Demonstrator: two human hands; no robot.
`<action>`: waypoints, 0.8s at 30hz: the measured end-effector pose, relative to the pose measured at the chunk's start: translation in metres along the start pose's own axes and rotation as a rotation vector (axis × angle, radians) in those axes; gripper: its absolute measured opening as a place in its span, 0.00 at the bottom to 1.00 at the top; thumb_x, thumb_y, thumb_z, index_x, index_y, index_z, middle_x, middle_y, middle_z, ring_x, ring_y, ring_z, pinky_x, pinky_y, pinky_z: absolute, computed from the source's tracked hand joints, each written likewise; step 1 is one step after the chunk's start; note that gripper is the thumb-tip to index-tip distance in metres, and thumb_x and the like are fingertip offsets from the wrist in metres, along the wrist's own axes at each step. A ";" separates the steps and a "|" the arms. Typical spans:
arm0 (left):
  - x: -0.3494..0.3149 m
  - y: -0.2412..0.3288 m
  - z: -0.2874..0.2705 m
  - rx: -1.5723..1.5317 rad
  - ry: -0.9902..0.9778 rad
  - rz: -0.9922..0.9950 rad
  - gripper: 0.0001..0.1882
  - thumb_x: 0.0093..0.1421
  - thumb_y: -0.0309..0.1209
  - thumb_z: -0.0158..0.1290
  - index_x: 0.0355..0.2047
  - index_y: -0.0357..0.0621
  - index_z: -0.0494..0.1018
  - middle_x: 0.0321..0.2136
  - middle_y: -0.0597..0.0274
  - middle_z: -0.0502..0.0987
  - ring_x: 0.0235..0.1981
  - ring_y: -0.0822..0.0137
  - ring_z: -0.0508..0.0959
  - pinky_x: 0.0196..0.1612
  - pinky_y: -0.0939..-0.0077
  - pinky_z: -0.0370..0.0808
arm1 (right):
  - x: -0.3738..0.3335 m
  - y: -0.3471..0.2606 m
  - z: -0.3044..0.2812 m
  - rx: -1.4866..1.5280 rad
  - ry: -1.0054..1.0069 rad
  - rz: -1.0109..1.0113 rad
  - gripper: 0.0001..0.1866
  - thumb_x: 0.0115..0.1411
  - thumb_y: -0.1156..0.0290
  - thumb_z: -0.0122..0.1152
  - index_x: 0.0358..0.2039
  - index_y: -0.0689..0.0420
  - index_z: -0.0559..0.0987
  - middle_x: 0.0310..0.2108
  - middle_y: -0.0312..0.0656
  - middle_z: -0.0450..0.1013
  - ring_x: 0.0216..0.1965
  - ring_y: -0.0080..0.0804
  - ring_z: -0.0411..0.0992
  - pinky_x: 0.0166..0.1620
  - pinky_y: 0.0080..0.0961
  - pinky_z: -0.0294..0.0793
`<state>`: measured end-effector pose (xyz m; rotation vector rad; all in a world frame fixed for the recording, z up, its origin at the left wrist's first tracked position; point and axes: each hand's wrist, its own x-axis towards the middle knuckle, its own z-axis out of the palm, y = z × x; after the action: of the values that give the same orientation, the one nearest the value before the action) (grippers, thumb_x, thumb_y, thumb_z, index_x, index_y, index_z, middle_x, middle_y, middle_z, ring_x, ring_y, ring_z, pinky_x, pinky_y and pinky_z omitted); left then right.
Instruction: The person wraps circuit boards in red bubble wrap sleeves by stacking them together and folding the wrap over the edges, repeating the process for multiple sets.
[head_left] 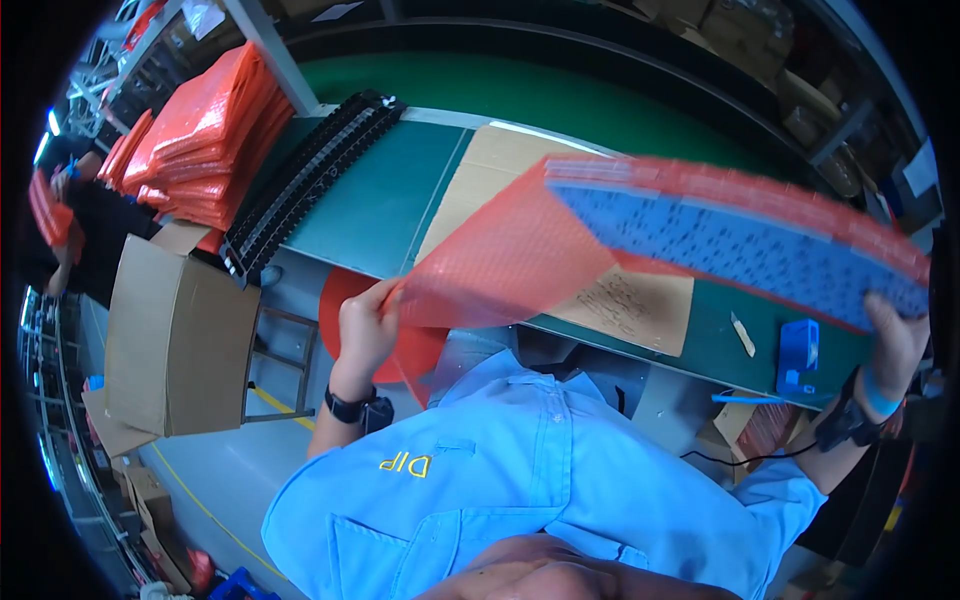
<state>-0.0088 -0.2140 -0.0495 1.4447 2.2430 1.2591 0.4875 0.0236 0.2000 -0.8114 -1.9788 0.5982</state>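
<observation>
My left hand point(365, 335) is closed on the loose end of a red bubble-wrap sheet or bag point(500, 265), stretched out to the left. At the far right, my right hand point(897, 335) grips the end of a long blue panel point(730, 235) covered with small dark marks, thumb on its face. More red bubble wrap runs along the panel's far edge. The panel is held tilted over the work table, and the wrap spans between my two hands. A flat piece of cardboard point(640, 310) with handwriting lies beneath them, partly hidden by the wrap.
A stack of red bubble-wrap bags point(205, 135) and a black slotted rack point(310, 180) occupy the left of the green table point(375, 215). An open carton point(180, 335) stands left. A blue tape dispenser point(798, 358) and a small knife-like tool point(742, 334) lie near right. Another person point(95, 240) works far left.
</observation>
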 end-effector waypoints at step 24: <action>-0.040 -0.061 -0.026 -0.859 -1.048 -0.521 0.11 0.63 0.20 0.55 0.45 0.31 0.79 0.41 0.61 0.82 0.42 0.72 0.80 0.50 0.74 0.76 | 0.008 0.021 0.337 -0.737 -0.812 -0.228 0.30 0.54 0.54 0.66 0.48 0.65 0.72 0.48 0.61 0.69 0.36 0.50 0.79 0.35 0.40 0.81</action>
<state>-0.0429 -0.2715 -0.0887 0.7727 1.0347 0.7910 0.1989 0.0116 0.0252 -0.8060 -3.0765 0.0106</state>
